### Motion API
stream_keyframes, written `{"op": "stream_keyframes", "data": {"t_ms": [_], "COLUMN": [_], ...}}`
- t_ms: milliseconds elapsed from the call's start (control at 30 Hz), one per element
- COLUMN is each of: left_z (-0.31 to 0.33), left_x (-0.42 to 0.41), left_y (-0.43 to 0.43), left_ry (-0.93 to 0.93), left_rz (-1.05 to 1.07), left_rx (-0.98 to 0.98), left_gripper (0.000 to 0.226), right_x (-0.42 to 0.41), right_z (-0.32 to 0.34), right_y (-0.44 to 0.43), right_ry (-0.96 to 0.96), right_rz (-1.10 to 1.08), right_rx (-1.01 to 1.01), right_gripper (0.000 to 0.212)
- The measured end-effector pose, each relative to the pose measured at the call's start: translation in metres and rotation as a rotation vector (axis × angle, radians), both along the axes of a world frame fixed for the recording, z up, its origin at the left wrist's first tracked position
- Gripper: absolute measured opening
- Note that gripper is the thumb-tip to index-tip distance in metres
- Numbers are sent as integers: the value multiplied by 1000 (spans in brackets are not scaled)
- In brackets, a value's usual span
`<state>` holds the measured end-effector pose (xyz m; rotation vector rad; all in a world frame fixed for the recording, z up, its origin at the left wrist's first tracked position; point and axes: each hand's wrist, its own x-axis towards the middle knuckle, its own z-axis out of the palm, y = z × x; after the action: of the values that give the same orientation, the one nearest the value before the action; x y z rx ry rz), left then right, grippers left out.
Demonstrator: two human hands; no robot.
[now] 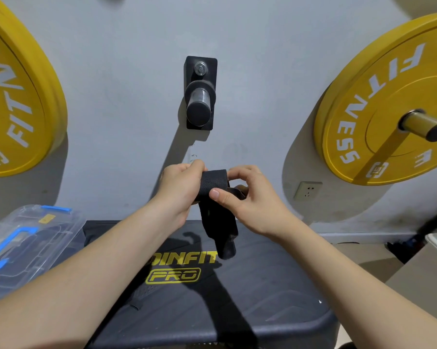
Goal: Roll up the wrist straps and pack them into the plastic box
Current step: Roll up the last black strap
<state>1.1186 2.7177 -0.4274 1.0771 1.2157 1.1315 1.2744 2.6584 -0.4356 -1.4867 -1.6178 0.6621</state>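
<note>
Above the far edge of the black bench pad (262,285), both hands hold a black wrist strap (213,182). The left hand (179,187) curls its fingers round the strap's upper, wound part. The right hand (250,197) pinches it between thumb and fingers, and the loose tail hangs down towards the pad. A clear plastic box (31,238) with blue latches sits at the pad's far left corner. Its dark contents are hard to make out and its near side is cut off. On the wall behind are a bare black peg (199,96), a socket (308,190) and two yellow weight plates, the left plate (16,102) cropped and the right plate (378,109) reading "FITNESS". The pad's yellow print reads "INFIT PRO", its start hidden by the left forearm.
</note>
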Motion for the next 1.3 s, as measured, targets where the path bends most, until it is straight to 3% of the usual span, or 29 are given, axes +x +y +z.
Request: {"op": "stream_keyframes", "data": {"t_ms": [167, 333, 467, 533, 600, 700, 767, 867, 967, 1033, 1100, 1200, 1300], "left_z": [10, 1, -2, -2, -1, 2, 1, -3, -2, -1, -2, -6, -7], "left_x": [-5, -10, -17, -19, -19, -20, -22, -20, -18, -20, -23, -22, -17], "left_y": [-11, -18, -11, -9, -8, -6, -2, 0, 4, 8, 7, 3, -3], "left_ry": [208, 380, 518, 460, 285, 58, 16, 43, 6, -40, -59, -16, 127], "left_rz": [-47, -343, -375, -364, -387, -403, -371, -305, -239, -271, -381, -576, -693], "left_rx": [204, 376, 479, 467, 406, 318, 298, 247, 143, 46, -53, -84, 14], "left_gripper": [54, 50, 34, 34, 36, 41, 41, 42, 42, 40, 41, 51, 16], "right_x": [1, 10, 9, 8, 7, 6, 6, 10, 13, 17, 23, 31, 38], "right_z": [2, 7, 4, 3, 3, 5, 8, 11, 14, 18, 21, 17, 10], "right_y": [-2, 0, 0, -1, 0, 2, 3, 1, -2, -1, 0, -2, -2], "right_ry": [-2, 243, 244, 261, 315, 588, 794, 799, 725, 847, 972, 861, 404], "right_rz": [47, -21, -17, -27, -18, -45, -73, -40, 29, 40, 104, 116, -24], "right_rx": [51, -18, -40, -18, 0, -61, -205, -333, -266, -192, -186, -144, 73], "right_gripper": [29, 44, 50, 47, 42, 28, 30, 31, 30, 26, 39, 44, 10]}}
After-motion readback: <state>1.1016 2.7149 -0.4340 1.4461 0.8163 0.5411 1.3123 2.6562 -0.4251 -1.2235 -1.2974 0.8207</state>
